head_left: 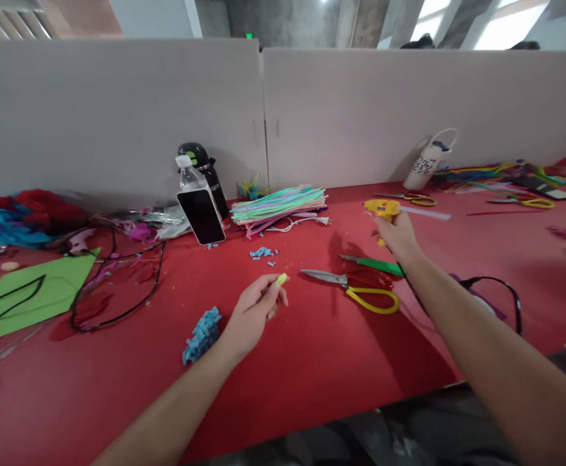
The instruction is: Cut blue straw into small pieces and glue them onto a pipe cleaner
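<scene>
A small yellow piece (281, 279) is pinched between the thumb and finger of my left hand (256, 307), just above the red table. Farther off on the right, my right hand (399, 236) grips a yellow hot glue gun (382, 208); a clear glue stick (425, 212) sticks out of its back. Between my hands lie scissors (345, 283) with red and yellow handles, and a green-handled knife (378, 265). Beside my left wrist sits a clump of blue pieces (202, 334). Several loose blue bits (262, 253) are scattered beyond my left hand.
A bundle of pastel pipe cleaners (279, 208) lies at the back. A phone (202, 216) leans on a clear bottle (189, 173), near a black bottle (215, 184). Black cable (118, 323) and a green sheet (30, 291) are left; a white tumbler (424, 167) stands back right.
</scene>
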`<state>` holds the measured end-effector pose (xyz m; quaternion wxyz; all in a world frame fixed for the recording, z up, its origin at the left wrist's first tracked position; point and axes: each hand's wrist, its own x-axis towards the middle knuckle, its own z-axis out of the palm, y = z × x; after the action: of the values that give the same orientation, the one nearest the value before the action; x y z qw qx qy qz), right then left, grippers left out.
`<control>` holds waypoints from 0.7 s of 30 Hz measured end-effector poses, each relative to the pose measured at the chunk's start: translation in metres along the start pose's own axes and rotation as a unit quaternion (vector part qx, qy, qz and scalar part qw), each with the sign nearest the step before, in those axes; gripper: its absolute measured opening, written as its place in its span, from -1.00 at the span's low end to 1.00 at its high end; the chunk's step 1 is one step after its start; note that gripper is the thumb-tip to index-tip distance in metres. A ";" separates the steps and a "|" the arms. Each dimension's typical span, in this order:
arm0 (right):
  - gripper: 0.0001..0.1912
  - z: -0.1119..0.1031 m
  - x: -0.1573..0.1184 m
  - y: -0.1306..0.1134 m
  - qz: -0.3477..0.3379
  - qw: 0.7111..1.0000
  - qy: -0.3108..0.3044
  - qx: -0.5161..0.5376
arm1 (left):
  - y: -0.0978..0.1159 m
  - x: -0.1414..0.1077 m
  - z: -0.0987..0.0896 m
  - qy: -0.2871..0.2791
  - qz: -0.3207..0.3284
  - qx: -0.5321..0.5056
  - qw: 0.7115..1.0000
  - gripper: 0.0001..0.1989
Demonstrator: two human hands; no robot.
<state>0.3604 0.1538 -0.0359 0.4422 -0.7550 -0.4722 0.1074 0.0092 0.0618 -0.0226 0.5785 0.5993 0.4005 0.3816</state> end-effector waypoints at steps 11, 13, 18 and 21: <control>-0.75 0.031 -0.143 -0.052 0.067 0.882 -0.304 0.354 | -0.028 0.009 0.019 0.031 -0.026 -0.015 0.999 -0.66; -0.76 0.036 -0.154 -0.053 0.062 0.874 -0.328 0.354 | -0.029 0.010 0.018 0.056 -0.026 -0.008 0.998 -0.65; -0.79 0.042 -0.163 -0.052 0.018 0.876 -0.328 0.354 | -0.026 0.011 0.015 0.099 0.002 0.021 0.995 -0.64; -0.77 0.044 -0.155 -0.044 -0.009 0.888 -0.328 0.321 | -0.024 0.010 0.013 0.094 0.002 0.044 0.995 -0.64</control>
<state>0.2253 0.0603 -0.0678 0.4812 -0.4889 -0.5370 0.4911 0.0241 0.0661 -0.0473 0.5107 0.5865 0.4681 0.4197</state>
